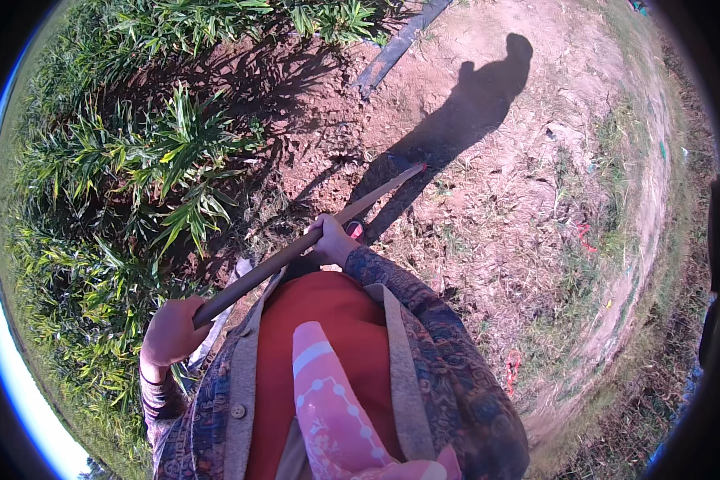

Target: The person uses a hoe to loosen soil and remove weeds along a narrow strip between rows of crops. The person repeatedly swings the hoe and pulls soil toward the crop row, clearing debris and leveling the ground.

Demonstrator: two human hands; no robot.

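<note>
My left hand (pixel 171 331) is wrapped around the upper end of a long wooden tool handle (pixel 276 259). Farther down the same handle my right hand (pixel 331 240) grips it, in front of my waist. The handle slants away to the upper right, over bare soil. At its far end is a dark blade (pixel 399 161), with a red bit at the handle tip; it looks like a hoe, though shadow blurs its shape. Just beyond my right hand, part of a red and dark shoe (pixel 355 229) shows.
Leafy green plants (pixel 183 147) grow thickly on the left. A dark flat strip (pixel 396 51) lies on the reddish soil (pixel 312 129) ahead. Dry grass (pixel 504 240) covers the right side, with red string-like scraps (pixel 512 371). A pink patterned cloth (pixel 336 408) hangs before my chest.
</note>
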